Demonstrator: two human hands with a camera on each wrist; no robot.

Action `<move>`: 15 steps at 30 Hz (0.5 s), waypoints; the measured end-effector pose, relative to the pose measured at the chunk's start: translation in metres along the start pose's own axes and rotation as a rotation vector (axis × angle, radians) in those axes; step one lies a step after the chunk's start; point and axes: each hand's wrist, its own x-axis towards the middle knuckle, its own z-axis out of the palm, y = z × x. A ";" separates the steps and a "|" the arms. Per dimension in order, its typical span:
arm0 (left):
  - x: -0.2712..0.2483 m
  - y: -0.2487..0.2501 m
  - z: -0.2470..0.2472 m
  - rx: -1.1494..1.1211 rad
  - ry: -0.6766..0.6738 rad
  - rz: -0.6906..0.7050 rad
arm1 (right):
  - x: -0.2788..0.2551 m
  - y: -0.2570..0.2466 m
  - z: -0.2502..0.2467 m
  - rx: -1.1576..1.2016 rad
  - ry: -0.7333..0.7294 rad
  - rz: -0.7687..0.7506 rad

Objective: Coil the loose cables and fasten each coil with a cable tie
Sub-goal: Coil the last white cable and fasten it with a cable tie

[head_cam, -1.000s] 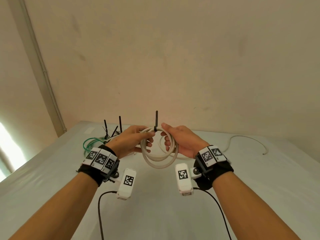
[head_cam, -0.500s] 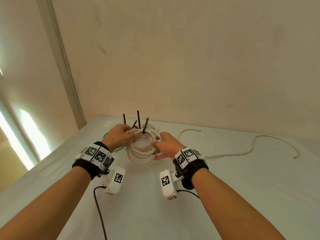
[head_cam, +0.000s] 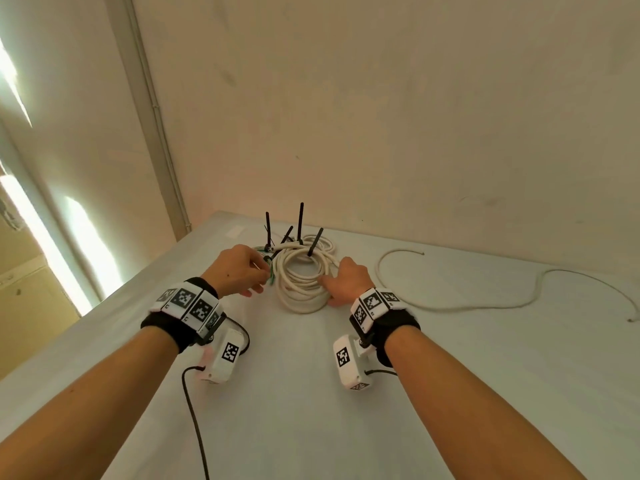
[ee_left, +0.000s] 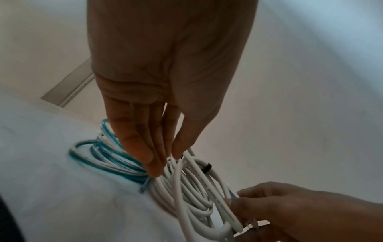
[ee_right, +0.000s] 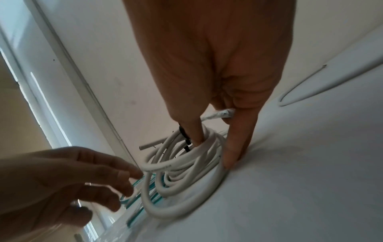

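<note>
The white coil (head_cam: 300, 282) is settling on the worktop (head_cam: 450, 375); your right hand (head_cam: 348, 280) at 3 o'clock is pinching its rim, your left hand (head_cam: 239, 271), loose-fingered, at 9 — ease it flat before letting go

Faint print runs along the white cable (ee_right: 163, 167), too blurred to read.
</note>
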 end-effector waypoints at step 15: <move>-0.021 0.053 0.051 0.083 -0.148 0.264 | -0.030 0.097 -0.060 -0.600 0.143 0.066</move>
